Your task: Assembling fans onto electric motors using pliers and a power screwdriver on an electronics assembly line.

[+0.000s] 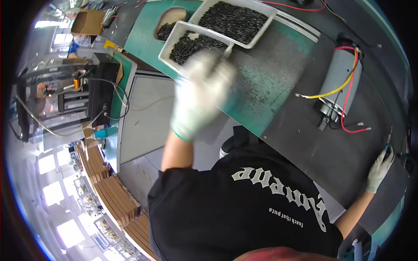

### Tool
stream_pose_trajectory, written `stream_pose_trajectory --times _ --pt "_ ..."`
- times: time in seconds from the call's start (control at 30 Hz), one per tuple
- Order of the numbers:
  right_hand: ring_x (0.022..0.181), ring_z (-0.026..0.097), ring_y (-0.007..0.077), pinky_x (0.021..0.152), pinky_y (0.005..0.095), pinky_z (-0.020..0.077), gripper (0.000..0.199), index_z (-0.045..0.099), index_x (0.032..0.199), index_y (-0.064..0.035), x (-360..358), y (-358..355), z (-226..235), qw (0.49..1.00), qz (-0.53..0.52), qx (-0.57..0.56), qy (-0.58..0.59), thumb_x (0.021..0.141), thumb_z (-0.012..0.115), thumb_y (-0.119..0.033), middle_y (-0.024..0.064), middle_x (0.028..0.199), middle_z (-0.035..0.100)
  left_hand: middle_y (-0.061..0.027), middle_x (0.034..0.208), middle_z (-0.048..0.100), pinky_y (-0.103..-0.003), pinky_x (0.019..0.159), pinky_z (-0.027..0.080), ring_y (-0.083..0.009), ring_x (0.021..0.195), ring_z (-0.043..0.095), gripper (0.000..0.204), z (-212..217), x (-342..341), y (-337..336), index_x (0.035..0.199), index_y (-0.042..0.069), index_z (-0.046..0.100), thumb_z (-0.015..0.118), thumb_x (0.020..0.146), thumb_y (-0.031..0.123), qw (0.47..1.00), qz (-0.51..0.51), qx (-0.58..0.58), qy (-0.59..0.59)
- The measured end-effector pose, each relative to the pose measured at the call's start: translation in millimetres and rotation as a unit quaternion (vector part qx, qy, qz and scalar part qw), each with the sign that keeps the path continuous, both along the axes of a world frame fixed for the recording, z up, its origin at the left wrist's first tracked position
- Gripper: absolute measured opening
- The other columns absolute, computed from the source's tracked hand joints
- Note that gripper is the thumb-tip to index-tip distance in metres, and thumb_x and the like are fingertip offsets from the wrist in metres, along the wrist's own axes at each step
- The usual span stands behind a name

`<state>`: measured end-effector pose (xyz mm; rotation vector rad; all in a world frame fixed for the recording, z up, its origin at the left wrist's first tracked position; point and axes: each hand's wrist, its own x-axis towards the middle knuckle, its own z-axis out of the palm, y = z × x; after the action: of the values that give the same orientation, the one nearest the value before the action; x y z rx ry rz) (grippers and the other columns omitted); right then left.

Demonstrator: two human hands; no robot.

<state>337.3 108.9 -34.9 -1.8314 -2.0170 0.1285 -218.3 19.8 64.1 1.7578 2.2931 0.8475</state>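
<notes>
Head view: the gloved left hand (201, 93), blurred, grips a thin tool at the near white tray (174, 37) of dark small parts. The gloved right hand (379, 168) pinches a thin tool on the table (305, 143), below the grey cylindrical motor (337, 80). Brown cartons (115, 198) stand stacked far left of the tray.

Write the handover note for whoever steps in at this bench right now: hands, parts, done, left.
Left hand: gloved, blurred in motion, at the near white tray of small dark parts; whether its grip holds anything cannot be told.
Right hand: gloved, at the far right edge of the dark mat, grip on a small thin tool.
Second white tray of dark parts sits behind the first.
Grey cylindrical motor with red and yellow wires lies on the mat, untouched.
Done: nothing visibly fitted. Left: motor wire ends are loose.
</notes>
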Motion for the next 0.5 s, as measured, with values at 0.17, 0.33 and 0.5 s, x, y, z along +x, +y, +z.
stream_pose_trajectory --times 0.17,0.33,0.5 --pt "0.107 0.055 0.0360 0.093 0.0410 0.0435 0.048 0.053 0.122 0.0059 -39 14 -8 0.996 -0.032 0.080 -0.012 0.096 0.057 -0.034 0.0234 0.117 0.056 -0.0188 0.098 0.070 -0.037 0.083 0.051 -0.0315 0.094 0.067 0.029 -6 -196 48 0.105 0.001 0.068 0.062 0.086 0.022 0.965 0.160 -0.035 0.204" --pt "0.106 0.056 0.0346 0.092 0.0406 0.0434 0.046 0.055 0.121 0.0041 -45 13 -7 0.996 -0.051 0.079 0.006 0.095 0.059 -0.034 0.0214 0.115 0.056 -0.0169 0.102 0.069 -0.039 0.089 0.050 -0.0335 0.098 0.065 0.031 -42 -264 108 0.107 0.008 0.070 0.065 0.081 0.025 0.982 0.089 -0.103 0.132" --pt "0.105 0.055 0.0345 0.092 0.0405 0.0434 0.047 0.056 0.120 0.0022 -55 10 -1 0.995 -0.061 0.076 0.007 0.093 0.060 -0.036 0.0202 0.114 0.057 -0.0166 0.105 0.069 -0.037 0.090 0.051 -0.0322 0.100 0.065 0.035 -49 -260 141 0.106 0.008 0.070 0.067 0.075 0.024 0.978 0.070 -0.171 0.098"
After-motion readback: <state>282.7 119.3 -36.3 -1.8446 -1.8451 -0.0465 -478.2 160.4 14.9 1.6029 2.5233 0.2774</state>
